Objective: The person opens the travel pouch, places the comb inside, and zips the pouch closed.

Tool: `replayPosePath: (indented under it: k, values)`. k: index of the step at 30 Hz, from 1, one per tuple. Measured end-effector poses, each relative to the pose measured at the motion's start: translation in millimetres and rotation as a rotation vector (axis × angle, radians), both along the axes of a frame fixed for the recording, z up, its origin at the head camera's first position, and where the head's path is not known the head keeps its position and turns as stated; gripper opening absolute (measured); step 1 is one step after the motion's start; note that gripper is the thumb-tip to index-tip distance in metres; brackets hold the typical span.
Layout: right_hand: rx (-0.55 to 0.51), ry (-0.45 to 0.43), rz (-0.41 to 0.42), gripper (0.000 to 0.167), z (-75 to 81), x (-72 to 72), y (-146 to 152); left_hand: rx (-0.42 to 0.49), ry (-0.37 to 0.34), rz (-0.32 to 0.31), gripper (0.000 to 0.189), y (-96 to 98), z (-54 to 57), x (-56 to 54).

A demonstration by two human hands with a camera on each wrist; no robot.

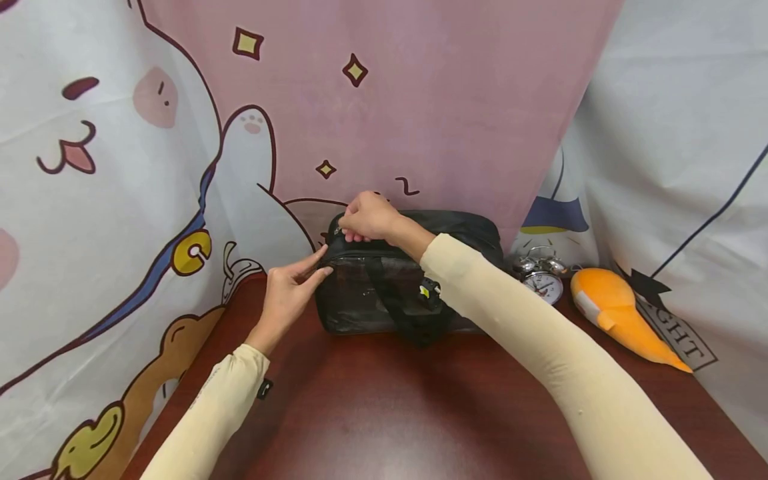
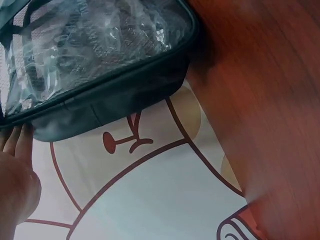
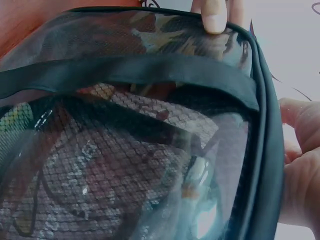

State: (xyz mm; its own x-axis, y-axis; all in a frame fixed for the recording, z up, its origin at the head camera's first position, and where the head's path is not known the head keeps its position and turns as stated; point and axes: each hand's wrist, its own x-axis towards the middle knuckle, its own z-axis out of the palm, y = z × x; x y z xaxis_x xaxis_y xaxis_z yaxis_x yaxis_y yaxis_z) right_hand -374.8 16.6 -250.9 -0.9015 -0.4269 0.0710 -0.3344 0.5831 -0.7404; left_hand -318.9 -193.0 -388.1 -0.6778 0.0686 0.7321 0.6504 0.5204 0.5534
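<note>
A black bag (image 1: 351, 303) with a clear plastic front panel and black strap stands on the table against the curtain. My left hand (image 1: 285, 293) grips its upper left corner, and in the right wrist view the left thumb (image 3: 215, 20) presses on the clear panel. Over the top left of the bag, my right hand (image 1: 372, 217) pinches a small zipper pull (image 1: 338, 231) with curled fingers. Through the panel, the right wrist view shows mesh-patterned contents (image 3: 115, 175) inside. In the left wrist view, left fingers (image 2: 22, 145) lie behind the bag's edge.
Right of the bag stand a silver twin-bell alarm clock (image 1: 545, 285) and an orange plush toy (image 1: 621, 313). A dark red wooden table (image 1: 372, 400) lies in front. Printed curtains (image 1: 432, 100) close in the back and both sides.
</note>
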Motion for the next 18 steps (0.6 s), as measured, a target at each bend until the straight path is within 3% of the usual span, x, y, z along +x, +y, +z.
replayPosePath:
  k: [8,18]
  values:
    - [0.039,-0.024,0.002,0.031,13.4,1.6,11,-0.039,-0.010,0.049,0.038,-1.4,-5.4,-0.7]
    - [0.021,-0.085,0.070,0.027,31.1,-2.9,52,-0.056,0.011,0.074,0.037,0.6,-4.8,-3.1]
